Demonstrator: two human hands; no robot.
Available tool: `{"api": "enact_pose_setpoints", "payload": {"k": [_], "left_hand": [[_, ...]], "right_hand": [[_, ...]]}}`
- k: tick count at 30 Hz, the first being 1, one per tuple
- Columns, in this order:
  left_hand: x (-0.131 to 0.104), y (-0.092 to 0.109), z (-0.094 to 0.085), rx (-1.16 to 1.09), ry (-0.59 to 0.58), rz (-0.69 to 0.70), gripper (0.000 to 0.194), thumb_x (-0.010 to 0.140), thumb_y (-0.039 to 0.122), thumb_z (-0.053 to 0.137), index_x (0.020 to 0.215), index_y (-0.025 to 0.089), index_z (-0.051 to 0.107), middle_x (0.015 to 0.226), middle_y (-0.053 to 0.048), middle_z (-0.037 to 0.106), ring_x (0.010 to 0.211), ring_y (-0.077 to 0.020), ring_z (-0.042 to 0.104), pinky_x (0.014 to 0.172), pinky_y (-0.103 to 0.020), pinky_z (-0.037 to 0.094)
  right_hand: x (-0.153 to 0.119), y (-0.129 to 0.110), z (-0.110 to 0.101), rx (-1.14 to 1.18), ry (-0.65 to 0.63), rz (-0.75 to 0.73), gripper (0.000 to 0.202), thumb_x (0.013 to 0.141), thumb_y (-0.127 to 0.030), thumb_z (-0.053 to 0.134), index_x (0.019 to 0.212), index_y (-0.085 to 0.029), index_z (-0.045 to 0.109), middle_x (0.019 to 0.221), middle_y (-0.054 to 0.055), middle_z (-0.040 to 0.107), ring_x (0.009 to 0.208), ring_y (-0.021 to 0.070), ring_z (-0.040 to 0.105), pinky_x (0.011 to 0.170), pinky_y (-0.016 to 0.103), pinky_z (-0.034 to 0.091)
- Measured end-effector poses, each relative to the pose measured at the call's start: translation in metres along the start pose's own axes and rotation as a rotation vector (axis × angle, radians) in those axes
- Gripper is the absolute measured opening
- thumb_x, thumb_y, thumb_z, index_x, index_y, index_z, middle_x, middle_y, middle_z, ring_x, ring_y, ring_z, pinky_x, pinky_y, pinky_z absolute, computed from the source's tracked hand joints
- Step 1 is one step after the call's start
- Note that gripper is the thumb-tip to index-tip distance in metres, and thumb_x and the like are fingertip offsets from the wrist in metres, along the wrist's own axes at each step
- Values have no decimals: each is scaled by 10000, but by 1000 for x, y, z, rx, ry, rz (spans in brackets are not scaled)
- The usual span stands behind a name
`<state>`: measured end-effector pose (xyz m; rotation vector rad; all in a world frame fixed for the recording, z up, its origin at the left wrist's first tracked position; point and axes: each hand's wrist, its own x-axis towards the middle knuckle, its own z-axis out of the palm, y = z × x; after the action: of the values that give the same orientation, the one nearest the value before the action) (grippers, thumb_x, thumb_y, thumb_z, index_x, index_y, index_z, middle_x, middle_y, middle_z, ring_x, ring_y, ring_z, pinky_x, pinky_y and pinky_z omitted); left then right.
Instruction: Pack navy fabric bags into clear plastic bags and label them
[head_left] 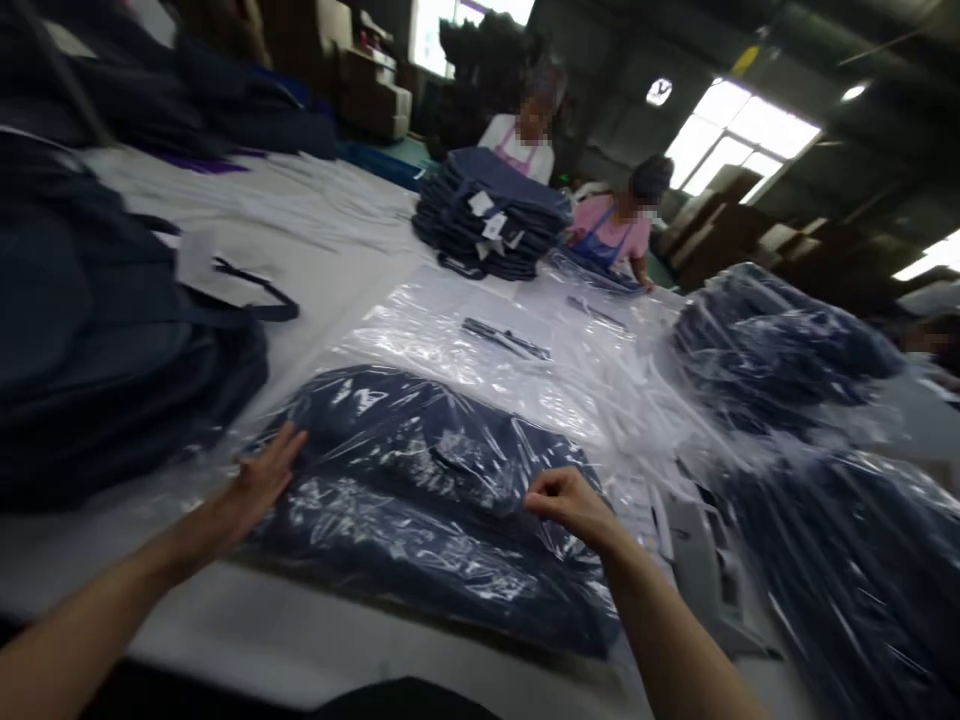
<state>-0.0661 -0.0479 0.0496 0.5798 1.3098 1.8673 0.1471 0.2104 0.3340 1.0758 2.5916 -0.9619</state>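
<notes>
A dark blue folded item [420, 520] lies flat inside a clear plastic bag on the white table [300, 630]. My left hand [264, 483] rests at the bag's left edge, its fingers spread and holding nothing. Over the right part of the bag is my right hand [566, 500], with thumb and fingers pinched together; whatever is between them is too small to make out. The bag's loose clear end [420, 320] stretches away across the table, with a dark strip [506, 338] lying in that area.
Dark blue bags [112, 350] are piled at the left. A tagged stack [487, 215] stands at the back, near two people. Plastic-wrapped items [780, 345] fill the right side. A grey tool [705, 560] lies beside my right forearm.
</notes>
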Motion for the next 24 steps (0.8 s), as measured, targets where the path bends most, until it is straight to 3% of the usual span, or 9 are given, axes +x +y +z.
{"api": "enact_pose_setpoints", "payload": {"k": [5, 7, 10, 13, 17, 19, 21, 23, 24], "left_hand": [[-3, -2, 2, -162, -42, 10, 738, 875, 687, 51, 1498, 310, -66, 1584, -15, 29, 1437, -193, -38, 1176, -502, 41], [-2, -1, 4, -155, -46, 4, 714, 893, 656, 66, 1500, 303, -63, 1584, -20, 21, 1437, -202, -25, 1179, -498, 45], [-3, -7, 2, -101, -63, 4, 744, 893, 669, 136, 1501, 289, -64, 1583, -32, 18, 1439, -226, -3, 1182, -482, 67], [-5, -13, -1, -81, -53, -2, 783, 878, 697, 175, 1502, 285, -59, 1582, -43, 34, 1441, -246, 9, 1179, -489, 87], [-7, -10, -2, -123, -90, -18, 773, 875, 700, 139, 1499, 296, -71, 1584, -43, 1, 1441, -235, -28, 1175, -503, 74], [-8, -7, -2, -131, -114, -27, 779, 865, 712, 149, 1497, 313, -71, 1585, -29, -9, 1441, -224, -48, 1178, -491, 49], [-9, -6, -2, -149, -132, -31, 787, 848, 736, 166, 1492, 345, -63, 1585, -3, -17, 1441, -216, -61, 1177, -489, 23], [-9, -9, -2, -176, -136, -38, 784, 838, 749, 158, 1489, 369, -56, 1584, 17, -25, 1441, -218, -72, 1170, -510, 9], [-8, -11, -2, -187, -131, -41, 786, 833, 754, 149, 1488, 372, -55, 1584, 20, -25, 1441, -225, -73, 1166, -522, 6]], "right_hand": [[104, -97, 134, -166, -587, -218, 327, 621, -473, 768, 688, -161, 695, 574, -36, 588, 543, 80, 493, 506, 193, 365], [130, -116, 179, -470, -627, -224, 329, 654, -496, 756, 764, -189, 716, 695, -16, 670, 662, 114, 597, 591, 195, 438], [154, -130, 216, -861, -479, -166, 414, 575, -469, 815, 852, -175, 727, 916, 90, 719, 898, 241, 660, 740, 287, 503], [167, -135, 206, -937, -328, -104, 527, 494, -435, 862, 907, -141, 721, 1008, 179, 699, 999, 329, 638, 806, 372, 502], [150, -133, 145, -905, -168, -51, 377, 676, -444, 760, 897, -141, 715, 1004, 183, 696, 1008, 296, 632, 812, 350, 485], [113, -112, 118, -861, -128, -38, 307, 778, -447, 664, 845, -151, 712, 928, 148, 709, 913, 243, 652, 757, 308, 485], [55, -69, 108, -707, -175, 11, 343, 815, -494, 604, 766, -169, 702, 770, 81, 706, 724, 172, 648, 655, 257, 475], [-9, -11, 118, -52, -374, 252, 457, 694, -601, 688, 743, -147, 701, 630, 51, 664, 560, 141, 600, 545, 239, 452], [-39, 19, 129, 268, -370, 396, 536, 575, -638, 756, 768, -140, 707, 587, 36, 647, 517, 135, 583, 528, 242, 454]]}}
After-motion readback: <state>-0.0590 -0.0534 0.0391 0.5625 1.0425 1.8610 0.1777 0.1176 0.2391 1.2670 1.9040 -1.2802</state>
